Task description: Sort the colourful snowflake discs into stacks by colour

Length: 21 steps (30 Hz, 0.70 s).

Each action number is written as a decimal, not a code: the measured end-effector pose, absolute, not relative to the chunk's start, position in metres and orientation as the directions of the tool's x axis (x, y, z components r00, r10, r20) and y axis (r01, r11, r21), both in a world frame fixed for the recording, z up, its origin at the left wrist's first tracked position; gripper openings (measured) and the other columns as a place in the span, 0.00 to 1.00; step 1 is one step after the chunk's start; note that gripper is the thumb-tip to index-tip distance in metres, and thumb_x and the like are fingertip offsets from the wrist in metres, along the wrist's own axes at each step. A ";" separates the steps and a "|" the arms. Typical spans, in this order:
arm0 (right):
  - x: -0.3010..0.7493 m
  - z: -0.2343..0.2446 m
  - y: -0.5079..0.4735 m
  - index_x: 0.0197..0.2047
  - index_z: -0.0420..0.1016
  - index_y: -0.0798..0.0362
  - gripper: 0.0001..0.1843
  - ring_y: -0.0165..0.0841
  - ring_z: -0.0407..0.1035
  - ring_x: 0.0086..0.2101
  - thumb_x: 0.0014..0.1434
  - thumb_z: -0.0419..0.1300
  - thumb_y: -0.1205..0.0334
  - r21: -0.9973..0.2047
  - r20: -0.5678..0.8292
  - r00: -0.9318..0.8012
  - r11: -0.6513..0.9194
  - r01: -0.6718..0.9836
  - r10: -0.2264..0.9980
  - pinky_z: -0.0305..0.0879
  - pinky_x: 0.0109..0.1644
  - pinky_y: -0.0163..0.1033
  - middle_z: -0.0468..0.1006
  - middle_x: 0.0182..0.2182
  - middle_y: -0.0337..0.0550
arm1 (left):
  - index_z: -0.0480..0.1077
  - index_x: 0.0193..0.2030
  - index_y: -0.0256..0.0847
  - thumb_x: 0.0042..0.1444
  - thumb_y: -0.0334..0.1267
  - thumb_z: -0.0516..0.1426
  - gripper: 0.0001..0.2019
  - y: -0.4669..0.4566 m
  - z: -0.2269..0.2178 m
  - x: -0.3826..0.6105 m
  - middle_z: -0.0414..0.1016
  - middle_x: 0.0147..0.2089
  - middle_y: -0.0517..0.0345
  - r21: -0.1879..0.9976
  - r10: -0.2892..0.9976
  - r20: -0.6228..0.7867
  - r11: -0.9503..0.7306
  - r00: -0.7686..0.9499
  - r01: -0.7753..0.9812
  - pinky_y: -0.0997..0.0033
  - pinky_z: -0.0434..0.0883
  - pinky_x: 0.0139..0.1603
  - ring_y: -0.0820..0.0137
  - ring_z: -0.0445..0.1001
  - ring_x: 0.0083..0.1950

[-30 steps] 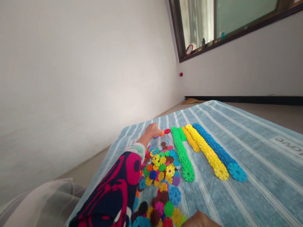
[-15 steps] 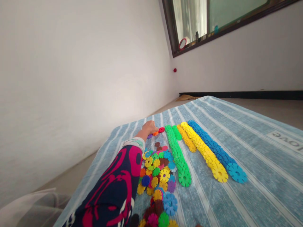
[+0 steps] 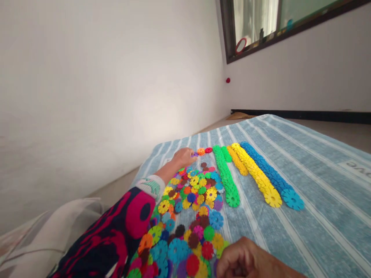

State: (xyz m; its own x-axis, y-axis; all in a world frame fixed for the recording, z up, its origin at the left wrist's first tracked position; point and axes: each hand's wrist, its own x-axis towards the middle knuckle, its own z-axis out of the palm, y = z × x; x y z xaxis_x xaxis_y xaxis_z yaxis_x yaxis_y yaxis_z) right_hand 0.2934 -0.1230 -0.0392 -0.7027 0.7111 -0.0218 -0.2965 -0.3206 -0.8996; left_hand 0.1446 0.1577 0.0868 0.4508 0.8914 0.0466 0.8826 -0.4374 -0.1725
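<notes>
My left hand (image 3: 184, 156) reaches to the far side of the cloth, its fingers closed at a purple notched plastic disc (image 3: 194, 154). That disc is beside an orange disc (image 3: 201, 151) and a red disc (image 3: 208, 150), in a line toward the green row. At the lower right edge my right hand (image 3: 243, 258) is curled in, next to the loose discs; whatever its fingers hold is hidden. Between my hands spreads a heap of mixed-colour notched discs (image 3: 191, 197), some lying on others.
Overlapping discs form a long green row (image 3: 226, 177), a short green row (image 3: 227, 154), a short orange-yellow row (image 3: 238, 161), a long yellow row (image 3: 256, 175) and a long blue row (image 3: 269, 173). They lie on a striped blue cloth (image 3: 313, 170) beside a white wall (image 3: 116, 77).
My right hand has come into view at the lower right. My left hand has drawn back a little from the orange disc. The view has shifted, showing more of the heap.
</notes>
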 end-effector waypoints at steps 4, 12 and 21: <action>0.300 -0.029 -0.131 0.36 0.75 0.57 0.22 0.20 0.64 0.20 0.45 0.72 0.49 -0.909 -0.107 -0.671 -0.346 -0.234 0.734 0.54 0.23 0.26 0.71 0.21 0.33 | 0.75 0.35 0.41 0.53 0.46 0.53 0.13 0.085 0.079 0.083 0.76 0.40 0.53 -0.152 0.862 0.048 -0.493 0.504 0.857 0.69 0.66 0.39 0.65 0.73 0.40; 0.311 -0.016 -0.137 0.37 0.75 0.57 0.21 0.24 0.67 0.21 0.49 0.68 0.48 -0.966 -0.171 -0.617 -0.254 -0.048 0.768 0.57 0.23 0.29 0.75 0.23 0.37 | 0.70 0.33 0.41 0.56 0.42 0.53 0.09 -0.038 0.050 -0.019 0.71 0.36 0.56 0.009 0.878 0.087 -0.474 0.472 0.880 0.70 0.66 0.38 0.69 0.70 0.36; 0.307 -0.007 -0.151 0.36 0.74 0.56 0.19 0.27 0.64 0.24 0.58 0.60 0.46 -0.980 -0.101 -0.562 0.016 0.198 0.821 0.57 0.27 0.33 0.71 0.24 0.38 | 0.69 0.35 0.41 0.58 0.41 0.53 0.07 -0.082 0.029 -0.052 0.72 0.39 0.55 0.103 0.845 0.249 -0.509 0.473 0.855 0.69 0.68 0.45 0.68 0.71 0.42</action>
State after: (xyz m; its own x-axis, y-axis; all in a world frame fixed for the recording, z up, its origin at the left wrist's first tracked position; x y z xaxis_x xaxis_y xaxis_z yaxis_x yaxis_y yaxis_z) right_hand 0.3066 -0.1506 -0.0066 -0.5624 0.8207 -0.1006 0.1981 0.0157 -0.9800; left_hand -0.0524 -0.0818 0.0289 0.4733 0.8449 0.2493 0.8545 -0.5091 0.1030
